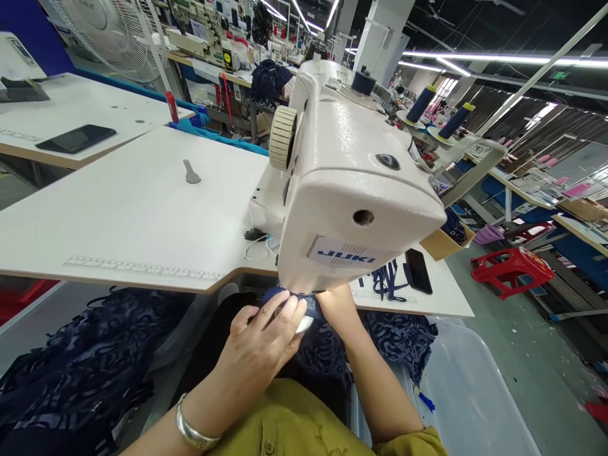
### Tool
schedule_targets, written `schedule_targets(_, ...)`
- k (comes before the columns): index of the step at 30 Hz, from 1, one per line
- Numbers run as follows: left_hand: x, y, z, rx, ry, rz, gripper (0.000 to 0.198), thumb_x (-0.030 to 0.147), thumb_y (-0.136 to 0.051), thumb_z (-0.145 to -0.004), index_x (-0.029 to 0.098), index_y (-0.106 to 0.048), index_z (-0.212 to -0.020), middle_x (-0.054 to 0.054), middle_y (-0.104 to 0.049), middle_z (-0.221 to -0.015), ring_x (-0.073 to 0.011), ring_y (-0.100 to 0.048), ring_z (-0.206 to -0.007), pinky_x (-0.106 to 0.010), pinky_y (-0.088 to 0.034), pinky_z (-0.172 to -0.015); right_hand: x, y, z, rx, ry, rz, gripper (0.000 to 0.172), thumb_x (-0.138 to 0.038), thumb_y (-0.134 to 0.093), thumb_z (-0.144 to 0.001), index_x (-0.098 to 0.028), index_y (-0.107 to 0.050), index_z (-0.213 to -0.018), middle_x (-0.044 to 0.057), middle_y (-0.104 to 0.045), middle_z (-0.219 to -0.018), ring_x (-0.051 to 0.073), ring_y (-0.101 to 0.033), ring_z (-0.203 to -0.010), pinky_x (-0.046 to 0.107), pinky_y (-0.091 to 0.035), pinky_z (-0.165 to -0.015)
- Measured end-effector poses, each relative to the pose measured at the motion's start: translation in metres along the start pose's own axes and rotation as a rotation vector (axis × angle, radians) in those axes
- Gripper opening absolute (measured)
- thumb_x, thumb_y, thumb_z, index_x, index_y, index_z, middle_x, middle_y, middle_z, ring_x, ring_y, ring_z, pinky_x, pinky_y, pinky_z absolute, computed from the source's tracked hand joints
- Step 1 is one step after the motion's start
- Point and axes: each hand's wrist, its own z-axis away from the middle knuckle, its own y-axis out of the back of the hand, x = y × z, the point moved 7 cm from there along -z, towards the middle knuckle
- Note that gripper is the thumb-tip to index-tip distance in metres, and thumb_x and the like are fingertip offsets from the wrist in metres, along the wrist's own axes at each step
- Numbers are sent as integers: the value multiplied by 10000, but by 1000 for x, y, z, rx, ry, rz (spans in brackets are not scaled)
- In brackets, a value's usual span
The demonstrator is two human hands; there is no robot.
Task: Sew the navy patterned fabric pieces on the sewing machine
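Observation:
A cream Juki sewing machine point(351, 171) stands on a white table point(128, 209) and hides the needle area. My left hand point(266, 335) lies with fingers stretched flat on dark navy patterned fabric point(327, 345) just under the machine head. My right hand point(335, 301) reaches under the head; its fingers are hidden by the machine. More of the navy fabric hangs over my lap and to the right.
A pile of navy fabric point(80, 367) lies at the lower left. A black phone point(418, 270) and navy straps point(387, 278) rest on the table's right end. A second phone point(76, 138), a fan point(111, 35), thread cones point(420, 104) and a red stool point(510, 269) surround the station.

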Motion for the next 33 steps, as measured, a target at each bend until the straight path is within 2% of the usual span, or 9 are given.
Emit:
schedule_targets(7, 2, 3, -4, 13, 31, 9, 316, 222, -546, -881, 213, -598, -1192, -30, -701, -1130, -212, -638, -1014, -354, -304, -821, -3, 4, -4, 51, -52, -89, 163, -154, -519, -793, -203, -635, -691, 5, -619, -632, 184, -578, -690, 333, -494, -754)
schedule_targets(13, 2, 2, -4, 9, 25, 5, 312, 201, -519, -887, 206, -605, -1187, -17, -701, -1134, -207, -633, -1017, -352, -307, -831, -9, 5, -5, 49, -5, -167, 169, -130, -508, -787, -198, -656, -740, 31, -697, -779, 195, -627, -797, 335, -490, -846)
schedule_targets(20, 3, -8, 4, 11, 87, 5, 297, 238, -485, -923, 223, -596, -1198, 2, -675, -1190, -207, -602, -1081, -377, -326, -842, -5, 5, -4, 75, -37, -125, 146, -137, -517, -784, -183, -644, -727, 32, -698, -760, 186, -606, -747, 315, -481, -809)
schedule_targets(24, 4, -9, 6, 31, 84, -8, 294, 248, -482, -925, 204, -594, -1193, -2, -680, -1179, -200, -604, -1074, -380, -329, -855, -2, 2, 1, 88, -49, -173, 131, -154, -517, -798, -178, -643, -824, 38, -691, -800, 199, -611, -851, 318, -462, -846)
schedule_targets(28, 0, -6, 5, 41, 113, -24, 280, 270, -506, -920, 205, -604, -1174, -5, -696, -1138, -203, -609, -1068, -370, -330, -845, 23, -1, 19, 220, -163, -253, 165, -275, -508, -852, -176, -590, -955, 47, -672, -907, 191, -601, -924, 323, -447, -889)
schedule_targets(31, -1, -5, 6, 39, 101, -20, 284, 268, -494, -928, 197, -598, -1182, -21, -694, -1140, -207, -608, -1068, -373, -327, -862, 60, -12, 38, 300, -276, -257, 212, -366, -465, -882, -185, -550, -953, 60, -637, -970, 193, -575, -964, 333, -437, -904)
schedule_targets(33, -2, -6, 7, 32, 100, -25, 289, 270, -497, -928, 189, -593, -1188, -33, -691, -1144, -217, -605, -1073, -378, -327, -868, 88, -27, 49, 295, -350, -276, 247, -393, -423, -894, -188, -535, -973, 72, -617, -993, 206, -550, -1014, 360, -422, -932)
